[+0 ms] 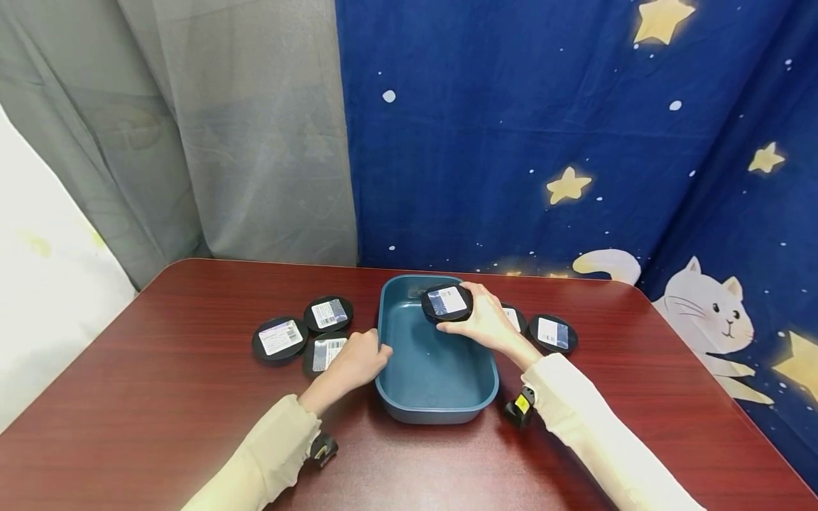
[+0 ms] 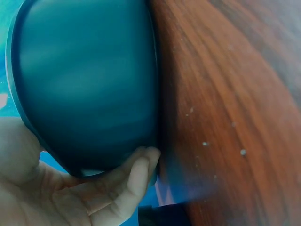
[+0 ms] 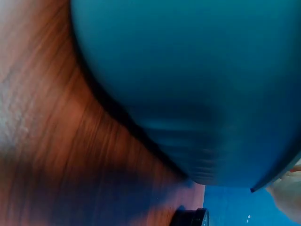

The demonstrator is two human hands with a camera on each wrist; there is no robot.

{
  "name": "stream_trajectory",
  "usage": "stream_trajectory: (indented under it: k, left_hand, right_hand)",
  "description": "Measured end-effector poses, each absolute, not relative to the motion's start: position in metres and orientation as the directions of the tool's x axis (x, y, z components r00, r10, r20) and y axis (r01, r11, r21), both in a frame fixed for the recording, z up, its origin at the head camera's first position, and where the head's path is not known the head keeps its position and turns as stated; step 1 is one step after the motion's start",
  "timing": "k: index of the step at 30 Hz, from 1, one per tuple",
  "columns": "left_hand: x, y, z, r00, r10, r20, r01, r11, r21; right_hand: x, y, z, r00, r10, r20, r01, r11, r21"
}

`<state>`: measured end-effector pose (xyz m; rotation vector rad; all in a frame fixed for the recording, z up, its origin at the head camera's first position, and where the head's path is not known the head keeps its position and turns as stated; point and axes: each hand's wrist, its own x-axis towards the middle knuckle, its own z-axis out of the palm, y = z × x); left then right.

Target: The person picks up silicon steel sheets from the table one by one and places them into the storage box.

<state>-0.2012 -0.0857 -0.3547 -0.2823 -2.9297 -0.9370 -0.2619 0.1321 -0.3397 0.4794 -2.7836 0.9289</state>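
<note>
Black disc [image 1: 446, 302], pinched by right hand [image 1: 483, 317], hangs over the roomy bin [image 1: 434, 372]; left hand [image 1: 359, 357] (apparently) grips the rim [image 1: 436, 410].

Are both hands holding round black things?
No, the right hand holds a round black thing, but the left hand grips the blue tub.

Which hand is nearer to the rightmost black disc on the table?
Right. The right hand holds another disc over the bin, left of the rightmost disc; the left hand, at the bin's left side, is farther left.
</note>
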Motion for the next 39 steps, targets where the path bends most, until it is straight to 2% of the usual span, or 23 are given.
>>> stream_trajectory:
  k: [17, 24, 32, 39]
  left_hand:
    - [-0.199, -0.085, -0.353, -0.981, 0.156, 0.113, 0.192, 0.812, 0.552]
    - [-0.198, -0.085, -0.352, -0.983, 0.151, 0.108, 0.186, 0.809, 0.557]
    - [-0.198, -0.085, -0.352, -0.984, 0.153, 0.096, 0.180, 0.809, 0.560]
    - [-0.198, -0.085, -0.354, -0.983, 0.151, 0.100, 0.181, 0.807, 0.563]
  right_hand:
    - [-0.274, 0.118, -0.336, -0.918, -0.353, 0.180, -0.396, 0.795, -0.461]
    - [-0.277, 0.114, -0.336, -0.894, -0.416, 0.167, -0.448, 0.814, -0.370]
    - [-0.280, 0.110, -0.337, -0.891, -0.437, 0.122, -0.453, 0.841, -0.295]
    - [-0.281, 0.106, -0.335, -0.900, -0.430, 0.075, -0.433, 0.859, -0.273]
